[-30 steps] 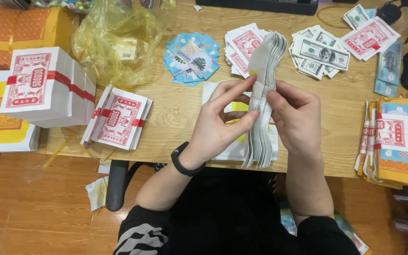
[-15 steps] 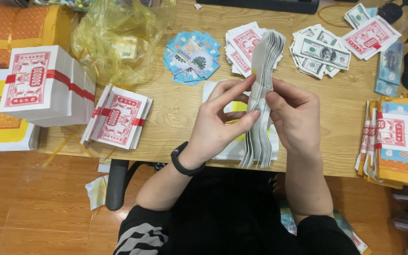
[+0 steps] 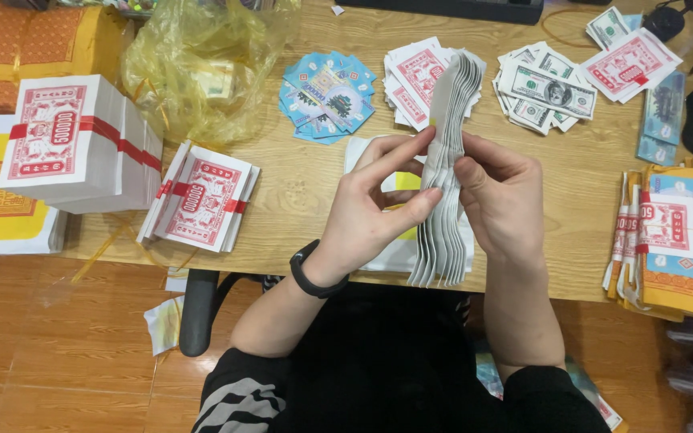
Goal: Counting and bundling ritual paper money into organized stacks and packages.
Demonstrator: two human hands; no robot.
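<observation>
Grey paper notes (image 3: 447, 172) stood pinched between our left hand (image 3: 378, 204) and right hand (image 3: 503, 200); we judged gentle, even squeezing best.

Upright fanned grey paper stack (image 3: 447, 160)

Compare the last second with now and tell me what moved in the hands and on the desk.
Hardly anything moved. Both the left hand and the right hand keep pinching the upright stack of paper notes between them, fanned at the top; only the left fingers shift a little along its edge. The banded red-and-white bundle and the loose note piles on the wooden desk stayed put.
</observation>
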